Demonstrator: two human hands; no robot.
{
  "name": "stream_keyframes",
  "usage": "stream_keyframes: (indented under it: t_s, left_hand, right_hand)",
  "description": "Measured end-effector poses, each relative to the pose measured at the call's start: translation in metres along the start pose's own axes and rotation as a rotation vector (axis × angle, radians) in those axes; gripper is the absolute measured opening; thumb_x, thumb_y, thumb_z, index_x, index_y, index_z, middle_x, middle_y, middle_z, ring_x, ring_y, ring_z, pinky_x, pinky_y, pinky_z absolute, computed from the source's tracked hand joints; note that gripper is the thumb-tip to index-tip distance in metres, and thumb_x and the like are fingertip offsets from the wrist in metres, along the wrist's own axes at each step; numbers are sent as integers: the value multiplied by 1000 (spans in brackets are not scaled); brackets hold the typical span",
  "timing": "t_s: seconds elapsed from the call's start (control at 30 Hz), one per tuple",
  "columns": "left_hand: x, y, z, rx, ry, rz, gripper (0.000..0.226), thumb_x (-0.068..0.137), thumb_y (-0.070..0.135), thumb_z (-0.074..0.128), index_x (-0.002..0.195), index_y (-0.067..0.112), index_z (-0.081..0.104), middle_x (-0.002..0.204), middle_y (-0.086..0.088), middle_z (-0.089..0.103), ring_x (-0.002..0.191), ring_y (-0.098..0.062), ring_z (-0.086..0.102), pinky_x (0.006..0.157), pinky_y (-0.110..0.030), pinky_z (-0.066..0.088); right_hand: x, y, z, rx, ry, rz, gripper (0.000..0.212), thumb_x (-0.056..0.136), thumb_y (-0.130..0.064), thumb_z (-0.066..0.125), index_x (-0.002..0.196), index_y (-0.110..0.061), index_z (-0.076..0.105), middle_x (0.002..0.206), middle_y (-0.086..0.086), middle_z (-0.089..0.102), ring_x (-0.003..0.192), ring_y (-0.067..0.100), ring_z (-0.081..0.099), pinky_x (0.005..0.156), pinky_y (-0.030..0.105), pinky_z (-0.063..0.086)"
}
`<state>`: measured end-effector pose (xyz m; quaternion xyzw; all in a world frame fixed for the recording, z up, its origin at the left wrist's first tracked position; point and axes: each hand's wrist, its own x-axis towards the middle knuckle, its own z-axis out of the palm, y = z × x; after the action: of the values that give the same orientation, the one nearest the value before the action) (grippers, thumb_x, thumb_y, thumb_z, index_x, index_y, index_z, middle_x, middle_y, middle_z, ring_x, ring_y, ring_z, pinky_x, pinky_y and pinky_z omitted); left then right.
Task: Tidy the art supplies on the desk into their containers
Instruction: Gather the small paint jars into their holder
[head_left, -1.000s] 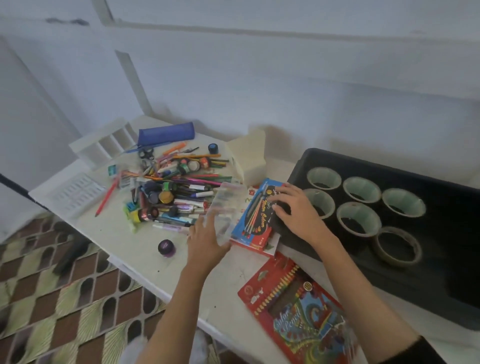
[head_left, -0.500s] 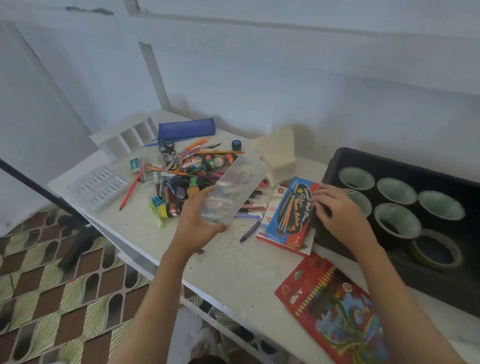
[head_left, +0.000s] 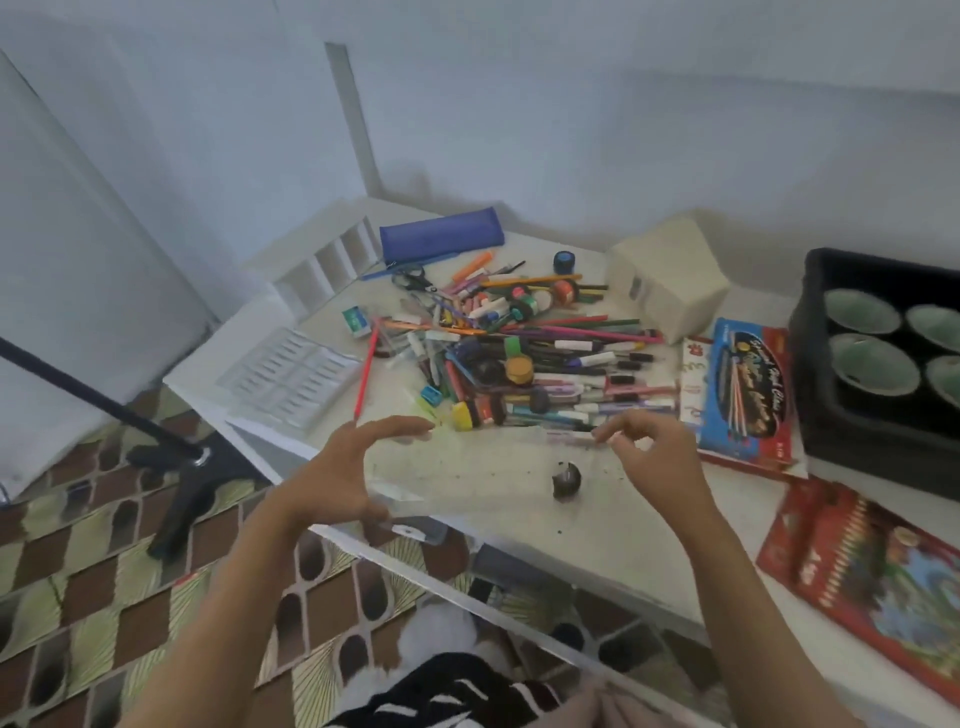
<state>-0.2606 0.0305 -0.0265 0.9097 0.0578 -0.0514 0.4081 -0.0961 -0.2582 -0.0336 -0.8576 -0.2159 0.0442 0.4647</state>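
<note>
I hold a clear plastic box (head_left: 483, 467) sideways, low over the desk's front edge. My left hand (head_left: 343, 467) grips its left end with spread fingers. My right hand (head_left: 654, 457) pinches its right end at the top edge. Seen through the box, a small dark round pot (head_left: 566, 479) sits on the desk. Just behind the box lies a heap of pens, markers and small paint pots (head_left: 524, 364). A red pencil (head_left: 366, 376) lies at the heap's left.
A blue pencil case (head_left: 441, 241) and a white slotted organiser (head_left: 322, 254) stand at the back left, with a white palette tray (head_left: 291, 379) nearer. A cream box (head_left: 670, 280), a blue pastel box (head_left: 748, 389), a red pencil box (head_left: 872, 571) and a black tray of tape rolls (head_left: 821, 415) fill the right.
My right hand left the blue pastel box and took the clear box's right end. My left hand brought the box down and turned it sideways. The view shifted right.
</note>
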Motion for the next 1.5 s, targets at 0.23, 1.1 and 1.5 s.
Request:
stream_keyframes:
  t_s: [0.23, 1.1, 1.5]
  left_hand:
    - [-4, -43, -10, 50, -119, 4, 88, 48, 12, 70, 128, 44, 49, 131, 20, 50, 121, -4, 45, 107, -39, 32]
    - [24, -97, 10, 3, 255, 104, 98, 46, 67, 76, 132, 39, 40, 136, 11, 44, 129, -6, 38, 106, -27, 32]
    - [23, -97, 8, 25, 160, 71, 93, 51, 68, 73, 134, 48, 34, 142, 24, 27, 138, 0, 20, 111, -30, 23]
  right_hand:
    - [-25, 4, 34, -144, -373, 101, 37, 84, -15, 67, 109, -40, 54, 118, -11, 49, 104, 13, 49, 87, 25, 42]
    - [-39, -40, 66, -549, -475, -48, 34, 92, -29, 57, 126, -31, 57, 119, -10, 60, 115, 13, 38, 96, 40, 38]
    - [-22, -50, 72, -562, -505, 95, 21, 89, -19, 61, 105, -30, 67, 112, -2, 60, 103, 17, 55, 83, 36, 52]
